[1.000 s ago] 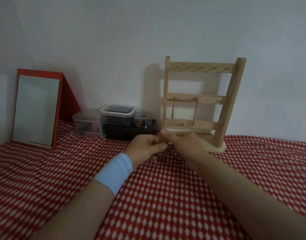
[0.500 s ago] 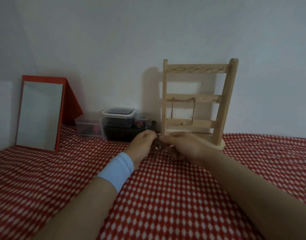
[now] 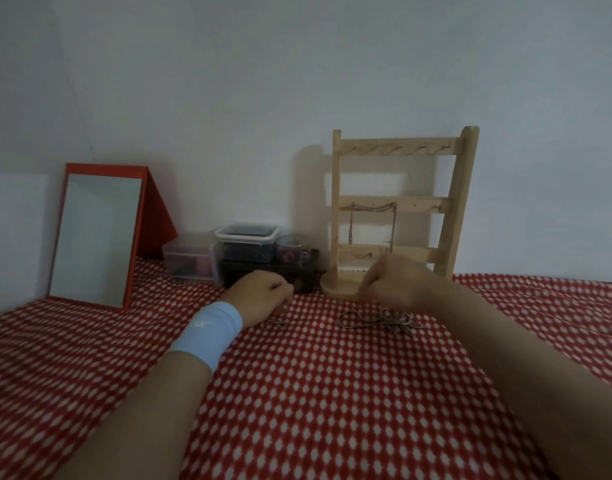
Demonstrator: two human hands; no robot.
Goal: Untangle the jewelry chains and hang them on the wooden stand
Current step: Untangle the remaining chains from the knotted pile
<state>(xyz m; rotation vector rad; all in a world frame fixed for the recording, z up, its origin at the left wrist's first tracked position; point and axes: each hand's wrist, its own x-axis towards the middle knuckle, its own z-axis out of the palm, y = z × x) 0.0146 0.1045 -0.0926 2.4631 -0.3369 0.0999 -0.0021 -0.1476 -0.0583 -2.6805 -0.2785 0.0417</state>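
My left hand point(image 3: 263, 294), with a blue wristband, is closed low over the red checked cloth. A small silver chain point(image 3: 275, 323) hangs from its fingers onto the cloth. My right hand point(image 3: 394, 285) is curled into a blurred fist in front of the wooden stand's base. A tangle of silver chains point(image 3: 384, 320) lies just under it, and one strand rises to the fingers. The wooden stand point(image 3: 450, 216) has three hook rails and stands against the wall. One chain point(image 3: 372, 207) is draped on its middle rail.
A red-framed mirror point(image 3: 96, 237) leans on the wall at the left. Clear plastic boxes point(image 3: 245, 240) and a small jar point(image 3: 290, 251) sit on a black box left of the stand. The red checked cloth point(image 3: 315, 393) covers the surface.
My hands were pressed together over the tangle and have pulled apart, the left going left with a small chain. The rest of the tangle now lies under my right hand.
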